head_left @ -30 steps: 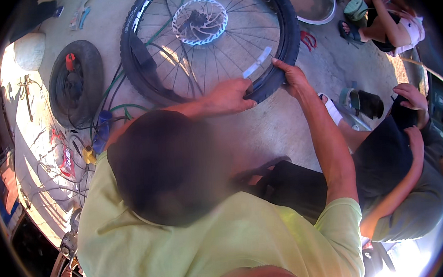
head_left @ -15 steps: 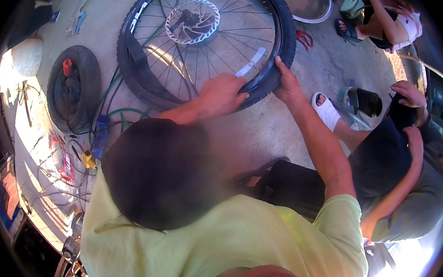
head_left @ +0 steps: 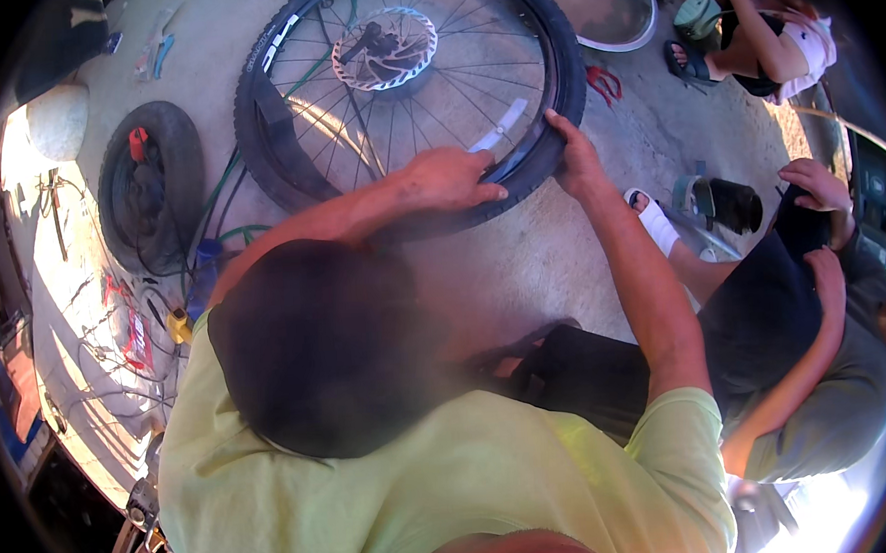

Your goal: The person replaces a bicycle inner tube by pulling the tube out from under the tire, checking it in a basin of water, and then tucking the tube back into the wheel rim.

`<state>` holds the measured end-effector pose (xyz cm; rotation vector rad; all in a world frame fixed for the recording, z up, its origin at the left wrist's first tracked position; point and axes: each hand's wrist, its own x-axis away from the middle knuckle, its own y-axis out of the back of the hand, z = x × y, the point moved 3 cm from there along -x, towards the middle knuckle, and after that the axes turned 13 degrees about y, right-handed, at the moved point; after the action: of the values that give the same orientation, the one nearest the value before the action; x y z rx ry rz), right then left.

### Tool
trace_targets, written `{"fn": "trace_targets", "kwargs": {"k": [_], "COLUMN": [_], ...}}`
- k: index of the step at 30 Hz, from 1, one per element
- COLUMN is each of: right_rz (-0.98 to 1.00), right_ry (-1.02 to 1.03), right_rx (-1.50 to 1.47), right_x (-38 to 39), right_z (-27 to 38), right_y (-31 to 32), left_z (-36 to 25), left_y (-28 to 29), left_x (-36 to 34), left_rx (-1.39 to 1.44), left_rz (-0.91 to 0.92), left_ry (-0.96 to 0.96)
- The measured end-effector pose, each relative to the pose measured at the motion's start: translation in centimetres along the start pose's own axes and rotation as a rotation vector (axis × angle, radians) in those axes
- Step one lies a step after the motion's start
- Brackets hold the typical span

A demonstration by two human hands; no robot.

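Note:
A bicycle wheel (head_left: 564, 60) with a black knobby tire, wire spokes, a silver disc rotor (head_left: 384, 47) and a white strip (head_left: 498, 123) near the rim lies at the top centre. My left hand (head_left: 450, 181) grips its lower section beside the strip, fingers curled inward over the tire's inner edge. My right hand (head_left: 575, 159) holds the tire's right side, thumb pointing up along it. A large, blurred dark cap (head_left: 317, 348) covers what lies below the left forearm.
A small tire (head_left: 185, 180), hoses, a red package (head_left: 136, 338) and a yellow object (head_left: 179, 325) lie left; red pliers (head_left: 603, 85) and a round metal basin (head_left: 639, 36) upper right. Another person (head_left: 782, 48) sits upper right; someone in dark clothing (head_left: 786, 329) sits close at right.
My left hand and the wheel have shifted slightly left over the last second. My right hand has edged a little left and still holds the tire.

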<state>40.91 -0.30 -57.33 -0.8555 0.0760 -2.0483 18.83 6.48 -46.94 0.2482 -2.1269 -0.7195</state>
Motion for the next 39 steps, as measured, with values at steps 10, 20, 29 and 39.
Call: {"fn": "trace_targets", "kwargs": {"k": [10, 20, 29, 39], "right_rz": [-0.076, -0.216, -0.215, -0.075], "right_ry": [0.009, -0.027, -0.001, -0.022], "right_rx": [0.221, 0.169, 0.335, 0.316], "right_x": [-3.4, -3.5, -6.7, -8.1], "right_z": [1.3, -0.3, 0.6, 6.0], "right_y": [0.6, 1.1, 3.1, -1.1], "left_z": [2.1, 3.3, 4.1, 5.4], "left_y": [-1.3, -2.0, -2.5, -2.9], "left_x": [1.7, 1.5, 1.0, 1.6], "left_rx": [-0.066, -0.048, -0.041, -0.060], "left_rz": [0.106, 0.099, 0.077, 0.067], "left_ry": [0.062, 0.030, -0.016, -0.023]}}
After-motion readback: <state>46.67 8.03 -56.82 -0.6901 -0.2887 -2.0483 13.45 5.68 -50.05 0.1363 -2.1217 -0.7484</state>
